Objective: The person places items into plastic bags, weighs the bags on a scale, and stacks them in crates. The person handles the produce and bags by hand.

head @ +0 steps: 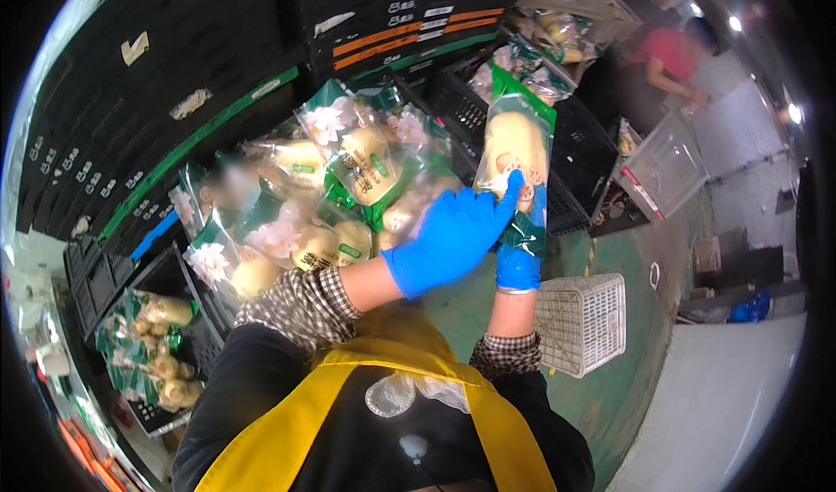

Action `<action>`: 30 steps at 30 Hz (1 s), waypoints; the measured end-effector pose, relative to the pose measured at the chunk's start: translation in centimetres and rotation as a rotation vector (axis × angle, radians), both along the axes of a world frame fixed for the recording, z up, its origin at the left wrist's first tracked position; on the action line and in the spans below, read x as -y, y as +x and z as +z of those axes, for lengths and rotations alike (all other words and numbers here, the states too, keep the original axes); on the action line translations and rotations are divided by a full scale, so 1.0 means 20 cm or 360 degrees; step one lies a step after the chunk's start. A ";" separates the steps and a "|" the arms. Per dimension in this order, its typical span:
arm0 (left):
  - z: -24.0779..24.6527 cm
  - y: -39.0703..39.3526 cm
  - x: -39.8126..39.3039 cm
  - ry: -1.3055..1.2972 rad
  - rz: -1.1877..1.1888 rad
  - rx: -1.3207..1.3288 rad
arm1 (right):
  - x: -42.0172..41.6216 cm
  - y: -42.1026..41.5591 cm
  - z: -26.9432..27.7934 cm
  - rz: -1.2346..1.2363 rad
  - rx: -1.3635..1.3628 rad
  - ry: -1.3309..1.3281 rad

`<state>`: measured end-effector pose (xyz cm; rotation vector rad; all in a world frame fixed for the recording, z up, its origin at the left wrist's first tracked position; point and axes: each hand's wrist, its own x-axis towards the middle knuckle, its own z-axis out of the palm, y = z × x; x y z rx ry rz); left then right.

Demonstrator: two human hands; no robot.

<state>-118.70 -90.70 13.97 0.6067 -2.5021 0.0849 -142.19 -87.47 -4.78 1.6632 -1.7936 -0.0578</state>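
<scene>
A plastic bag of lotus root (513,139), clear with a green edge and printed pattern, is held up before me. My left hand (450,234), in a blue glove, lies against its lower front, thumb or finger extended over the film. My right hand (519,267), also blue-gloved, grips the bag's lower end from behind, its fingers largely hidden. To the left and beyond my hands lies a heap of similar lotus root bags (362,165) with pink flower prints, glossy and overlapping.
Black plastic crates (215,48) are stacked at the far side. A crate at lower left holds more bags (163,355). A white plastic basket (581,322) stands on the green floor at right. Beyond the black crates at upper right, a person (669,58) in a pink top is near a clear bin (666,165).
</scene>
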 end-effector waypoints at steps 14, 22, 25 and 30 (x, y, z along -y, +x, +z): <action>-0.50 0.21 0.03 0.0881 0.0431 0.0264 | 0.28 0.01 0.66 0.0091 0.4731 -0.0256; -0.47 0.11 0.21 0.0865 0.0269 0.0232 | 0.43 -0.18 0.51 0.0574 0.3967 -0.0172; -0.24 -0.06 0.37 0.0890 0.0099 0.0355 | 0.64 -0.22 0.48 0.1027 0.3533 -0.0125; -0.30 -0.22 0.49 0.1245 0.0235 0.0191 | 1.38 0.12 0.60 0.1555 0.4477 0.0614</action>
